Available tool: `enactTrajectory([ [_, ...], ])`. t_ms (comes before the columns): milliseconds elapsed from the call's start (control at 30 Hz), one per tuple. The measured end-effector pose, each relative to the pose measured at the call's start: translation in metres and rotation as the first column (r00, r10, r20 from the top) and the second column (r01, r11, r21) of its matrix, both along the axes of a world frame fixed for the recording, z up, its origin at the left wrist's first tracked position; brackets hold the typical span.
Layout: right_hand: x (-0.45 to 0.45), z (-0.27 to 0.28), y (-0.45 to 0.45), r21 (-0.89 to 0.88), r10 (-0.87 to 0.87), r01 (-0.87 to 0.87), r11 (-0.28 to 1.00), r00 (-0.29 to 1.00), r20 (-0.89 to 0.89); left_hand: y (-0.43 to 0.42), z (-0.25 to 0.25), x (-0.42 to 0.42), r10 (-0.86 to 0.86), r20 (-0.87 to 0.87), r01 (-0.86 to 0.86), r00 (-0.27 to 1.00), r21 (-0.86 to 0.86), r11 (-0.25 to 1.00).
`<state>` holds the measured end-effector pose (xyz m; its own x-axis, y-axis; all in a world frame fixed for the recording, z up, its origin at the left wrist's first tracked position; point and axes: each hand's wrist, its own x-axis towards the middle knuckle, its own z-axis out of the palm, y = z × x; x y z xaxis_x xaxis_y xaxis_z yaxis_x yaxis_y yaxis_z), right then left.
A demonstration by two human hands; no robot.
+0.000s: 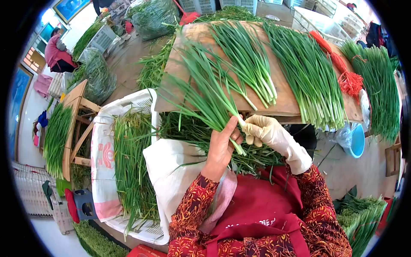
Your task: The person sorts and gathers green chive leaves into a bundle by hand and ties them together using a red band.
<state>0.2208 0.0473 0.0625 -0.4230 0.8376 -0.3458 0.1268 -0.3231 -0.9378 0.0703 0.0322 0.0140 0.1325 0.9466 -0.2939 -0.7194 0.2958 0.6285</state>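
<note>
My bare left hand point(222, 143) is closed around the lower stalks of a small bunch of garlic chives point(207, 100), whose leaves fan up and left over the board's edge. In a cream rubber glove, my right hand point(267, 130) pinches the pale base of a stalk at the bunch's right side; its fingertips are partly hidden. Just beyond both hands is a wooden board point(182, 53), bearing a loose chive pile point(248, 60) and a wider, neatly lined-up pile point(306, 73). Loose greens point(184, 132) lie below the board's near edge.
A white crate point(156, 205) of chives stands at left, partly draped with a white sack point(173, 165). Red ties point(351, 81) lie on the board's right side, near tied chives point(376, 85). A blue bucket point(356, 141) stands below. Another person point(58, 53) sits far left.
</note>
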Motion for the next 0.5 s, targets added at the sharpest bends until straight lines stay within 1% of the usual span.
enactTrajectory([
  [33,0.000,-0.005,-0.003,-0.042,0.024,-0.027,0.999,0.997,-0.072,0.000,-0.002,-0.001,-0.037,-0.008,0.037,0.999,0.000,0.999],
  [67,0.001,-0.009,-0.003,-0.045,0.054,-0.056,0.997,0.997,-0.051,-0.001,-0.003,-0.002,-0.050,0.010,0.050,0.999,-0.006,0.999],
  [133,0.001,-0.015,-0.007,-0.087,0.078,-0.096,0.992,0.980,-0.184,-0.004,-0.003,-0.005,-0.077,0.047,0.077,0.996,-0.013,0.997],
  [167,0.002,-0.019,-0.008,-0.104,0.087,-0.116,0.988,0.964,-0.250,-0.005,-0.005,-0.006,-0.080,0.026,0.080,0.996,-0.006,0.997],
  [200,0.001,-0.023,-0.007,-0.078,0.143,-0.158,0.984,0.976,-0.161,-0.006,-0.007,-0.007,-0.083,0.005,0.083,0.997,0.000,0.997],
  [300,0.002,-0.020,-0.009,0.123,-0.068,0.067,0.990,0.998,0.009,-0.010,-0.011,-0.010,-0.095,-0.041,0.095,0.995,0.008,0.995],
  [333,0.000,-0.017,-0.003,0.175,-0.139,0.118,0.977,0.984,0.110,-0.012,-0.011,-0.010,-0.100,-0.067,0.101,0.993,0.012,0.995],
  [367,-0.003,-0.012,-0.001,0.260,-0.186,0.141,0.955,0.970,0.159,-0.014,-0.012,-0.010,-0.107,-0.093,0.109,0.990,0.016,0.994],
  [400,-0.007,-0.015,0.002,0.258,-0.155,0.127,0.958,0.984,0.091,-0.014,-0.013,-0.009,-0.122,-0.096,0.126,0.988,0.032,0.992],
  [433,-0.010,-0.021,0.005,0.258,-0.122,0.112,0.960,0.992,0.022,-0.016,-0.011,-0.009,-0.107,-0.127,0.108,0.986,0.000,0.994],
  [500,-0.013,-0.032,0.008,0.302,-0.166,0.133,0.944,0.982,0.087,-0.018,-0.003,-0.007,-0.074,-0.190,0.064,0.979,-0.056,0.996],
])
